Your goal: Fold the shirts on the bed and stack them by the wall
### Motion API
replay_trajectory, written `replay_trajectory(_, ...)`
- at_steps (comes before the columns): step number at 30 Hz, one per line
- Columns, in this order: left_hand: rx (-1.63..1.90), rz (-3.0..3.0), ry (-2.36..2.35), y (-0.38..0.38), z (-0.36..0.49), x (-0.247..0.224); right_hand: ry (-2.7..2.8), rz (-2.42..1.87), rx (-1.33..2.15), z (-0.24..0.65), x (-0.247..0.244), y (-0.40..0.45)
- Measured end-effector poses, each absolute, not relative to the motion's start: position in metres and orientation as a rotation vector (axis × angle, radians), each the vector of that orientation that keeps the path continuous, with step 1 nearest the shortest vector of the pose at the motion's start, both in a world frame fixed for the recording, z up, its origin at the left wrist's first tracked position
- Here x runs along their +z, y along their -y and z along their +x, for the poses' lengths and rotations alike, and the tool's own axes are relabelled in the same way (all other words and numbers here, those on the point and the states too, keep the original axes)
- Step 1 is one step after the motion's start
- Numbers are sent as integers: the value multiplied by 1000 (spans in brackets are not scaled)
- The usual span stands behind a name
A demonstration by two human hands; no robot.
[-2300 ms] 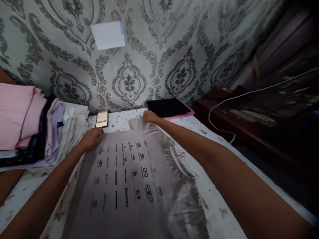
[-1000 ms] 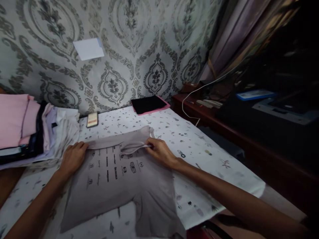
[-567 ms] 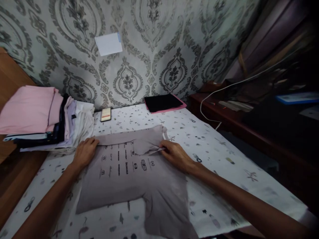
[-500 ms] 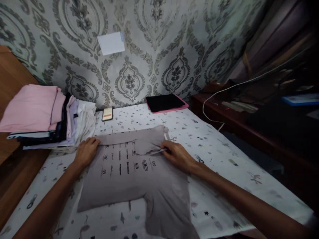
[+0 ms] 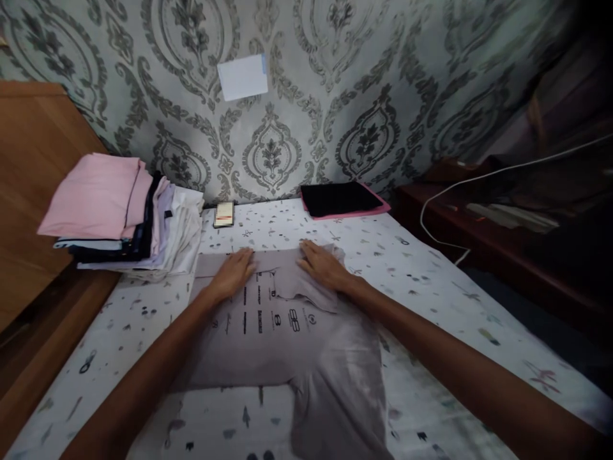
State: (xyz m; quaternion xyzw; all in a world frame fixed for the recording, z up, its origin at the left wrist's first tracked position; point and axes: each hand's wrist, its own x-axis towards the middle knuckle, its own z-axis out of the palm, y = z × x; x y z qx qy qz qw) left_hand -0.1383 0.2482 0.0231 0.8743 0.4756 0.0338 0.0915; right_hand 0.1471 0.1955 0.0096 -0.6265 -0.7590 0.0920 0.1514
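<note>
A grey printed T-shirt (image 5: 258,358) lies spread on the patterned white sheet, its far side folded over toward me and one sleeve stretching toward the near edge. My left hand (image 5: 234,271) rests flat on the folded strip, left of the middle, fingers pointing away. On the same strip, near the collar end, lies my right hand (image 5: 323,263) with its fingers extended. Neither hand grips the cloth. Part of the print is hidden under my left hand and forearm.
A stack of folded clothes (image 5: 96,201) with pink on top stands at the left, beside a wooden board (image 5: 29,185). Near the wall lie a small phone-like rectangle (image 5: 223,215) and a black and pink folded cloth (image 5: 342,198). A white cable (image 5: 424,220) hangs at the right.
My left hand has moved right from the shirt's left edge onto the fold. My right hand has let go of the cloth near the collar and opened flat. The view has shifted left.
</note>
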Motion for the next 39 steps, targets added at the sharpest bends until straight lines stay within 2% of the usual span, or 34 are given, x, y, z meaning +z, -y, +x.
replay_trajectory(4, 19, 2585, -1596, -266, -172, 11, 2171, -2057, 152, 172, -9, -196)
replay_trajectory(10, 123, 2593, -1774, -267, -198, 13, 2165, -2116, 131, 184, -6, -191)
replay_trajectory(12, 267, 2688, -1669, -253, -184, 19, 2141, -2087, 173, 184, -4, -191)
replay_trajectory(14, 361, 2812, -1336, -233, -164, 25, 2101, -2023, 210, 186, -1, -189)
replay_trajectory(17, 374, 2951, -795, -202, -132, 31, 2027, -1886, 190, 189, 3, -178)
replay_trajectory(19, 368, 3017, -643, -189, -116, 33, 2057, -1771, 164, 188, 6, -167)
replay_trajectory(22, 320, 3053, -610, -183, -108, 32, 2233, -1639, 215, 185, 5, -153)
replay_trajectory(30, 178, 3095, -705, -186, -123, 41, 2310, -1684, 272, 190, -3, -152)
replay_trajectory(36, 325, 2911, -658, -169, -86, 53, 2302, -1669, 268, 189, -4, -150)
replay_trajectory(39, 170, 2817, -555, -164, -72, 47, 2256, -1641, 319, 191, -7, -154)
